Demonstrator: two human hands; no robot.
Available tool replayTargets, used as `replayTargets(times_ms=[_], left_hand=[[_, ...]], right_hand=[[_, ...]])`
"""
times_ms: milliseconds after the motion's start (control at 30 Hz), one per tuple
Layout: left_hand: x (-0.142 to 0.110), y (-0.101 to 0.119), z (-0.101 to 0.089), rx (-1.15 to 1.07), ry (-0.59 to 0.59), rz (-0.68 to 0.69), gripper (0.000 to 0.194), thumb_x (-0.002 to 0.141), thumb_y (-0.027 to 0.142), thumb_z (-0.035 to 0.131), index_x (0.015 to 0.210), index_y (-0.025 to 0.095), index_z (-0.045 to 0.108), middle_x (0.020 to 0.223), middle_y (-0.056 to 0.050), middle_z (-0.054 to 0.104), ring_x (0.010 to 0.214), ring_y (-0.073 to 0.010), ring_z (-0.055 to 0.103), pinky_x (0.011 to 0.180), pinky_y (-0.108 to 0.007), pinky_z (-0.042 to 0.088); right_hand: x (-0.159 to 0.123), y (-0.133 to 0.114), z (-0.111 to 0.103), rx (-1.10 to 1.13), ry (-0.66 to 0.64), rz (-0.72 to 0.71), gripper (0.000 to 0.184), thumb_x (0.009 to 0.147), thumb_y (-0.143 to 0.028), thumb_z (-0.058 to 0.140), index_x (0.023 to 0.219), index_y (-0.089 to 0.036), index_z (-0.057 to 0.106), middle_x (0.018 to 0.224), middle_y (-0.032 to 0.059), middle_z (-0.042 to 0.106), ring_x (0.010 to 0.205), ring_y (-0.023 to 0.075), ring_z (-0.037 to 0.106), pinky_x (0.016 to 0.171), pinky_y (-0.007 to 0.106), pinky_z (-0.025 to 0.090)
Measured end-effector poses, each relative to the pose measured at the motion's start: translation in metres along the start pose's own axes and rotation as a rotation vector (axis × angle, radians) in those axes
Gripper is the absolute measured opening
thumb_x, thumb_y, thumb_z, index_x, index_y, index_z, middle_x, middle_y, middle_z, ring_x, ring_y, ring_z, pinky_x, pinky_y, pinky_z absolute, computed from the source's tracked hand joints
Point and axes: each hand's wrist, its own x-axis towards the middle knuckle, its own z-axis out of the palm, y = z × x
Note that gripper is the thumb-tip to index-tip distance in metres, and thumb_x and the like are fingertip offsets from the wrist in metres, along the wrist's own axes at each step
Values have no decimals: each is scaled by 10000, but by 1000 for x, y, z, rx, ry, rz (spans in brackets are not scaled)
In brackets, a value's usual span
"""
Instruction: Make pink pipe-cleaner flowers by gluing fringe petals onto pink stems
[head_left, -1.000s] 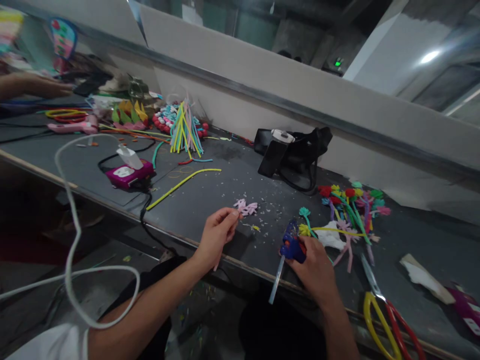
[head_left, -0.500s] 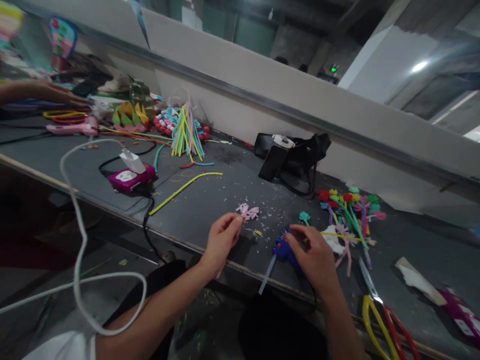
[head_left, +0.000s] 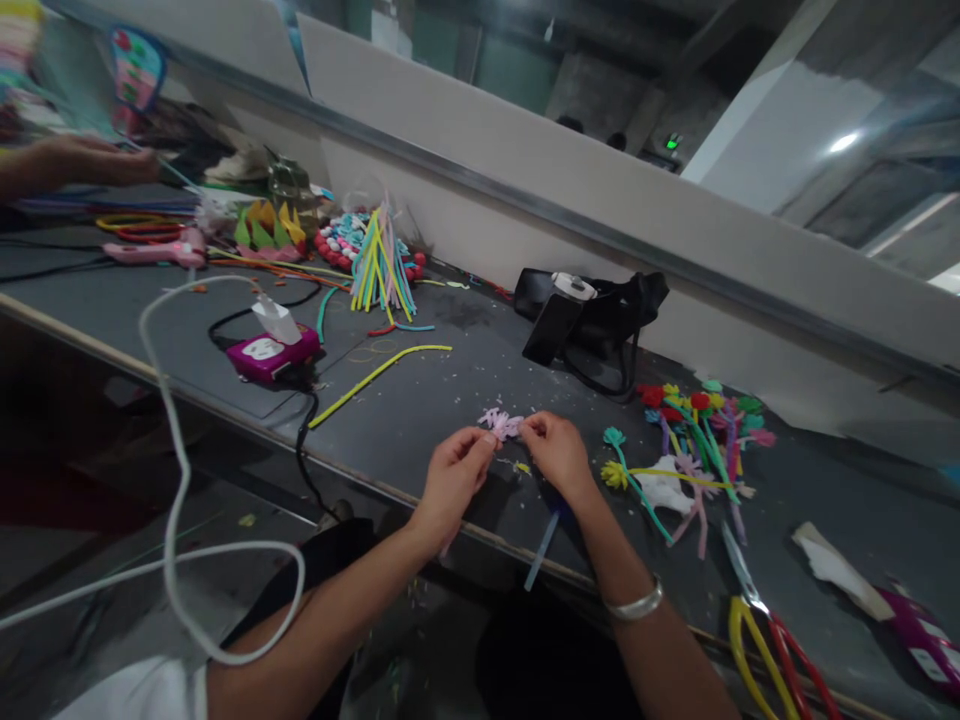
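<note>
My left hand (head_left: 459, 478) pinches a pale pink pipe-cleaner flower (head_left: 498, 421) low down, above the front part of the table. A thin pink stem end shows below that hand. At the flower's right side, the fingertips of my right hand (head_left: 559, 455) are closed on one of its petals. Behind my right wrist lies a blue glue gun, mostly hidden, with its pale glue stick (head_left: 542, 550) poking out toward the table edge. Just to the right are a green pipe-cleaner flower (head_left: 614, 437) and a yellow one (head_left: 615, 475).
Several coloured pipe-cleaner flowers (head_left: 701, 410) lie bunched at right, near scissors (head_left: 742, 570). A black bag (head_left: 630, 310) rests by the partition. A yellow pipe cleaner (head_left: 375, 375), a purple power socket (head_left: 274, 353) and a white cable (head_left: 169, 480) are left. Another person's hand (head_left: 97, 163) is far left.
My right hand has left the blue glue gun and moved left to the pink flower, pinching a petal. The yellow flower has come into sight. The other person's hand has lifted, with a light blue strand.
</note>
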Motion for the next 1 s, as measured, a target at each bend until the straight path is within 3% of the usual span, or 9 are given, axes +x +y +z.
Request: replayTargets(times_ms=[200,400,600,1000], left_hand=[[-3,5,4,14,2,-76,282,755,420,682,742,149,605,519,87,302,443,-38,229,409,-175,141],[-7,1,10,89,-70,-74,274,767,415,668,735,150,608,515,84,304,437,-43,213,410,-198,124],[-11,-2,17,251,-90,-1,263,787,391,636,717,138,629,531,63,390,465,-49,260,440,-197,186],[-13,-8,18,366,-165,47,261,826,374,597,703,144,604,525,70,356,483,-57,269,472,-197,219]], right_hand=[[-40,-5,-27,193,145,-22,270,869,-395,501,825,-170,643,774,40,682,714,169,609,667,265,447],[-82,-8,-30,337,178,-44,228,903,-388,512,862,-189,616,738,-4,621,635,127,540,605,232,422],[-85,-2,-28,332,246,-119,170,921,-340,518,868,-200,598,781,-3,612,705,138,566,665,248,444],[-84,-8,-26,283,301,-212,126,930,-254,520,832,-195,572,773,-12,589,709,126,546,660,237,420]])
